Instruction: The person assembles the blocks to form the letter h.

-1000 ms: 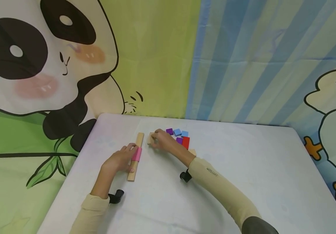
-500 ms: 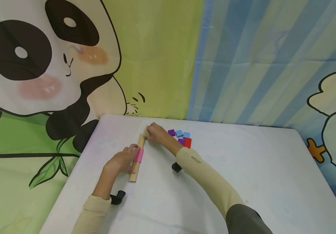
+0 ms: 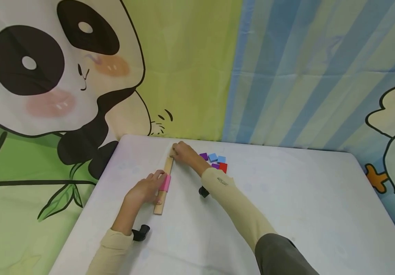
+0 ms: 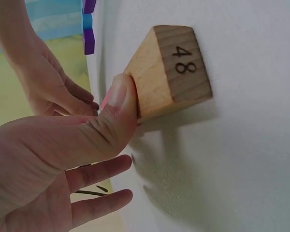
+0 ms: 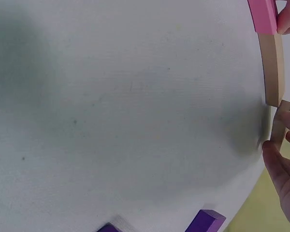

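In the head view a straight row of blocks lies on the white table. A pink block sits mid-row, with a wooden block marked 48 on its near side and another wooden block on its far side. My left hand rests along the row's left side, its thumb against the near wooden block and a finger at the pink block. At the far end my right hand pinches a small wooden block between thumb and fingers, right by the row's end.
Beyond my right forearm, several small blocks lie together: purple, light blue and red. My right sleeve partly covers this group. A printed curtain hangs behind the table's back edge.
My right hand has carried the small wooden block left and away from me, to the row's far end. My left hand stays in place on the row.
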`<state>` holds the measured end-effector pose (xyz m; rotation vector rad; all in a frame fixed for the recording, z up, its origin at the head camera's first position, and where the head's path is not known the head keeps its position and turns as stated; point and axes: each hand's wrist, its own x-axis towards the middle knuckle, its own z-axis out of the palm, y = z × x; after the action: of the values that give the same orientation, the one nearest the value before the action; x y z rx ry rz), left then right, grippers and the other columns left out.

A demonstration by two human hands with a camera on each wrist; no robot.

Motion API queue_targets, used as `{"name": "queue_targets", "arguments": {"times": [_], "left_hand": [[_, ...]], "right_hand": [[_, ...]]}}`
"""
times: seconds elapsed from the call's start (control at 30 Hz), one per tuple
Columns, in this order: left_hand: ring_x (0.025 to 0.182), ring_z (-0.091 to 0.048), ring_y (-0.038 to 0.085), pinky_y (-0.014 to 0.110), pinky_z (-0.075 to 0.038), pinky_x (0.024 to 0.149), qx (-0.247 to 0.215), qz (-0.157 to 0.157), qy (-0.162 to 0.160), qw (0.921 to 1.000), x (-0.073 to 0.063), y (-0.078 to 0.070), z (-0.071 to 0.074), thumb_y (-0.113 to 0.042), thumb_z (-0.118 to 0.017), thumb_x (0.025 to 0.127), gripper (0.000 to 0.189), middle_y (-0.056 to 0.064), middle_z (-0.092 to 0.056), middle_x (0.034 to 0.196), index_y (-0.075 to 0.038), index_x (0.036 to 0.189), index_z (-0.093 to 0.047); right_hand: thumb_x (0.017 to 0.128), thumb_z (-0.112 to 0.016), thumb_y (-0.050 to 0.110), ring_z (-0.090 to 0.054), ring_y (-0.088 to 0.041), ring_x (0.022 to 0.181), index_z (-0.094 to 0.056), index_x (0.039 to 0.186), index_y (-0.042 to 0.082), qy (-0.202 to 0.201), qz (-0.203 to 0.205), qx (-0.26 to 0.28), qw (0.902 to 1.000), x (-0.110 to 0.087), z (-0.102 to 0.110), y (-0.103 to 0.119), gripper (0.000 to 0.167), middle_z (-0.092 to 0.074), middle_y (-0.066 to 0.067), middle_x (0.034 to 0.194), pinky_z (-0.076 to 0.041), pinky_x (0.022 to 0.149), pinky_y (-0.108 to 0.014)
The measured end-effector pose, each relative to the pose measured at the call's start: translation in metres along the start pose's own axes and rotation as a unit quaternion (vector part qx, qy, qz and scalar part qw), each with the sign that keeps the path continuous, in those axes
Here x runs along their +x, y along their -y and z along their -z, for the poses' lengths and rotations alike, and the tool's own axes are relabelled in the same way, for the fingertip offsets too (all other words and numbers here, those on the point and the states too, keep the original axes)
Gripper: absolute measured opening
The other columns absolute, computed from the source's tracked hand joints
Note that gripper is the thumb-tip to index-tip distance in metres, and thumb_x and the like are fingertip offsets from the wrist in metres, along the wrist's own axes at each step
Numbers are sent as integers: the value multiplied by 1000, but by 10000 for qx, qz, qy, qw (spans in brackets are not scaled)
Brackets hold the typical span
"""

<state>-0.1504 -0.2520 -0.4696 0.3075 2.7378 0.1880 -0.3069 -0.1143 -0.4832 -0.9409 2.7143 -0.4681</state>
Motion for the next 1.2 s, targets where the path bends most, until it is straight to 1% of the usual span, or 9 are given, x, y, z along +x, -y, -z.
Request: {"name": "queue_targets", "arguments": {"times": [0.17,0.27,0.53,0.67,0.8,0.93,1.07,1.13,1.2], "left_hand": [[124,-47,31,51,-48,100,-6,8,60,10000,-2,-2,2,-24,-84,73,92,13,-34,149,-5,147,-35],[124,-47,31,51,-48,100,-25,-13,72,10000,-3,-2,4,-24,-84,73,91,13,-34,148,-4,147,-35],[124,-48,32,52,-47,101,5,-46,43,10000,-3,-2,2,-25,-84,72,93,14,-34,149,-3,147,-35],[125,-48,32,52,-47,101,-4,-24,25,10000,-1,-1,1,-25,-84,71,94,13,-34,149,-4,148,-34],[124,-48,31,51,-47,102,7,21,33,10000,1,-2,2,-26,-84,71,94,12,-34,150,-5,148,-35],[123,-48,31,51,-47,101,24,2,16,10000,1,-2,2,-25,-85,70,94,12,-34,149,-5,147,-35],[123,-48,32,52,-47,100,-1,-27,18,10000,0,-4,2,-26,-85,71,94,14,-34,150,-3,147,-35],[123,-48,33,53,-47,100,4,-30,13,10000,-1,-4,3,-25,-85,71,93,15,-34,150,-3,147,-36],[124,-48,33,53,-47,100,13,-22,6,10000,-1,-4,4,-25,-85,71,93,15,-35,150,-3,146,-36]], "right_hand": [[98,-56,17,-55,-16,99,-58,128,6,222,-113,41,9997,6,-3,-2,32,-60,-10,119,-50,88,-27],[99,-55,18,-55,-17,100,-58,127,7,296,-103,4,9995,7,-3,-2,30,-60,-10,120,-50,90,-29],[97,-60,23,-58,-15,103,-58,128,9,599,-108,241,9979,14,0,-5,34,-64,-6,120,-50,93,-28],[97,-60,23,-57,-15,100,-58,127,9,665,-12,108,9977,16,1,-6,34,-64,-6,119,-50,92,-28],[97,-60,24,-56,-15,95,-59,123,8,681,152,-116,9975,14,2,-6,30,-64,-6,112,-50,89,-28],[98,-58,24,-57,-16,96,-59,118,8,610,246,-266,9975,10,0,-6,26,-63,-5,108,-50,90,-29],[99,-55,24,-59,-18,109,-59,120,8,509,207,-280,9981,5,-2,-7,27,-62,-7,119,-49,99,-31],[99,-54,25,-56,-21,121,-58,126,8,474,154,-276,9984,3,-4,-6,31,-57,-10,132,-46,106,-33],[99,-54,27,-50,-24,133,-57,132,11,450,89,-357,9983,0,-3,-5,36,-48,-12,145,-42,111,-36]]}}
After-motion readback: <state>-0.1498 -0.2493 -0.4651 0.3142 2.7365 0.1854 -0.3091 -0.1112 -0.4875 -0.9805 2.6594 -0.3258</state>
